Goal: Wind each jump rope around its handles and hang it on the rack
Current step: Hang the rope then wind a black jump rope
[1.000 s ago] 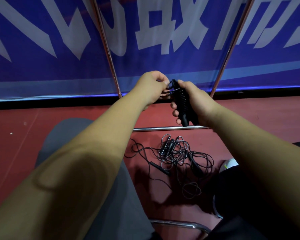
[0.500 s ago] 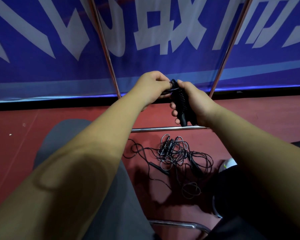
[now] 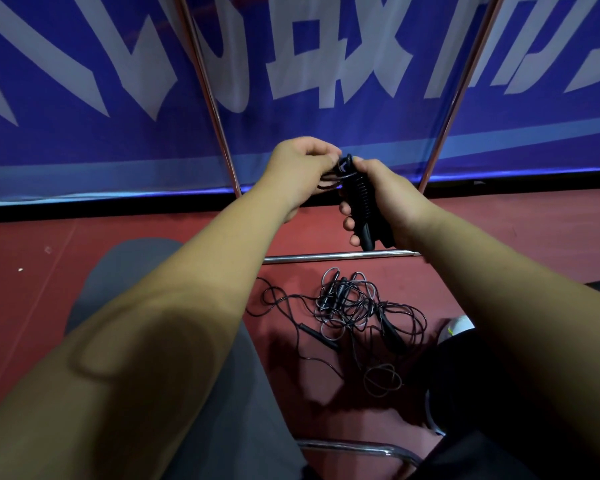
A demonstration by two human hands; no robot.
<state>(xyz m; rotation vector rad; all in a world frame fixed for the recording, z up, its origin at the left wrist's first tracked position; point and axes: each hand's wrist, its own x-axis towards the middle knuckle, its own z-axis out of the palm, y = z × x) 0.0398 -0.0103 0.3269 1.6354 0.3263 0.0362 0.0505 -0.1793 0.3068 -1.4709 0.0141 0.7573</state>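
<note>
My right hand (image 3: 388, 199) grips a pair of black jump rope handles (image 3: 364, 206) held together, with black cord wound in tight coils around them. My left hand (image 3: 302, 168) pinches the loose end of that cord at the top of the handles. Both hands are raised in front of the rack's metal legs (image 3: 212, 109). Below them, on the red floor, a tangled heap of black jump ropes (image 3: 354, 313) lies with several handles sticking out.
The rack's two slanted metal poles rise before a blue banner (image 3: 84, 98) with white characters; its low crossbar (image 3: 326, 257) lies on the floor. My grey-trousered knee (image 3: 125, 271) is at left, a white shoe (image 3: 459, 325) at right, a chrome tube (image 3: 354, 448) near the bottom.
My left hand's fingers have shifted slightly at the top of the handles, working the cord end. The right hand keeps the same grip and the bundle stays in place.
</note>
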